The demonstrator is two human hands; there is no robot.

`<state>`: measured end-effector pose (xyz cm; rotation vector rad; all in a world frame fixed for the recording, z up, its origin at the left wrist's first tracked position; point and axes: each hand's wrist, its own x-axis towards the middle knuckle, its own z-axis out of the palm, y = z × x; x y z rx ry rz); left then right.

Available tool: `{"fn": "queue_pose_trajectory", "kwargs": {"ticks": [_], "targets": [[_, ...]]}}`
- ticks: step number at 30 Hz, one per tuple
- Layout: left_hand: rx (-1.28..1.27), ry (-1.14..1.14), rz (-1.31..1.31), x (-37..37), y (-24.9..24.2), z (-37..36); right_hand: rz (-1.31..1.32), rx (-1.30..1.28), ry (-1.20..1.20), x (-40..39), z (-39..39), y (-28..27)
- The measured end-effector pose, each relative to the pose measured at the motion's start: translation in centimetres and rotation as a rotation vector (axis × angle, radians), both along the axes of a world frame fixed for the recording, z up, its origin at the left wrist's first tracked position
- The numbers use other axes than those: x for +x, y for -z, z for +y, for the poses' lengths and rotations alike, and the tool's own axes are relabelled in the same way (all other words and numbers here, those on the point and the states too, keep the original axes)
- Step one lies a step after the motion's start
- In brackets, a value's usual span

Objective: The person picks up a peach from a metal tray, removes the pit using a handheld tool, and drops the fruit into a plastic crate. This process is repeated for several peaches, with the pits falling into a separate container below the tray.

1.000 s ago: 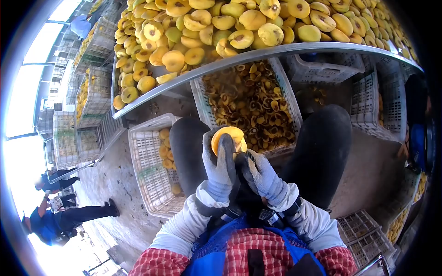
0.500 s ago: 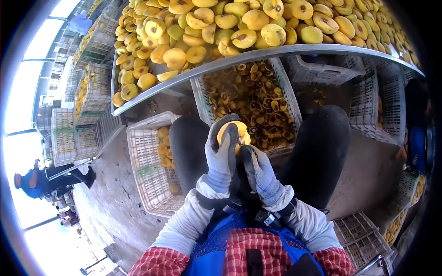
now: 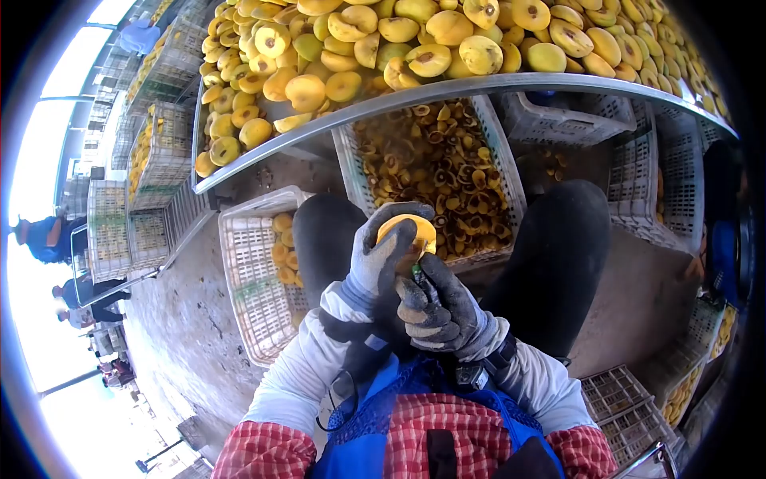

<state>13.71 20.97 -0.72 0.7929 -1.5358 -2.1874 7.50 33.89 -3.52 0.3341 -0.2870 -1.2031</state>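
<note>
My gloved left hand (image 3: 384, 249) is closed around a yellow peach half (image 3: 415, 231), its thumb lying across the fruit. In my gloved right hand (image 3: 447, 307) is a small tool with a green and dark handle (image 3: 421, 278). Its working end meets the peach near the lower edge, and I cannot make out its shape. Both hands are held between my knees, in front of a crate (image 3: 511, 172) of peach scraps (image 3: 447, 176).
A metal-edged table (image 3: 359, 111) heaped with peach halves (image 3: 431, 60) spans the front. To the left stands a white crate (image 3: 251, 299) with some peach halves inside. Stacked crates (image 3: 112, 231) and people (image 3: 88, 295) are farther left; more crates (image 3: 626, 399) stand at right.
My right hand has turned and curled, bringing the tool's green handle into sight against the peach. My left hand has tilted the fruit slightly. At far left, people have shifted.
</note>
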Motion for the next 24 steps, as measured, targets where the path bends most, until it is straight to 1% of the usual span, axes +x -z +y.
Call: {"fn": "queue_pose_trajectory", "kwargs": {"ticks": [2,5,6,8,9,11,12,13,15,17,18,21,22,24], "targets": [[0.159,-0.039,0.044,0.0,-0.2,0.5,0.035,-0.038,0.006,0.0,-0.1,-0.2],[0.180,-0.135,0.056,0.5,-0.1,0.8,0.059,-0.062,-0.015,0.2,-0.3,-0.1],[0.025,-0.099,0.048,0.8,0.1,0.5,0.065,-0.067,-0.034,0.2,-0.5,-0.1],[-0.285,-0.020,0.023,1.6,0.5,-1.0,-0.026,-0.061,-0.093,0.3,-0.7,-0.3],[-0.527,0.042,-0.027,1.8,0.3,-1.8,-0.075,-0.057,-0.120,0.4,-0.7,-0.5],[-0.432,0.035,-0.040,2.0,-0.1,-1.5,-0.199,-0.035,-0.093,1.0,-0.5,-1.4],[-0.281,-0.029,-0.006,1.8,-0.4,-0.8,-0.260,-0.026,-0.081,1.2,-0.5,-1.7],[-0.128,-0.090,0.028,1.5,-0.6,0.1,-0.278,-0.074,-0.077,1.4,-0.6,-1.5],[0.091,-0.166,0.030,1.6,0.0,0.8,-0.310,-0.167,-0.075,1.5,-0.6,-0.4],[0.289,-0.208,0.036,1.9,0.4,1.1,-0.243,-0.155,-0.060,1.5,-0.8,0.4],[0.277,-0.245,0.009,1.8,0.8,1.2,-0.212,-0.148,-0.056,1.5,-0.8,0.6],[0.408,-0.333,-0.003,2.1,0.8,1.6,-0.143,-0.133,-0.068,1.4,-1.1,1.3],[0.411,-0.330,0.005,2.1,1.0,1.3,-0.166,-0.145,-0.069,1.5,-1.2,1.4],[0.030,-0.240,-0.025,2.0,0.5,1.1,-0.069,-0.106,-0.069,1.4,-0.9,1.2]]}}
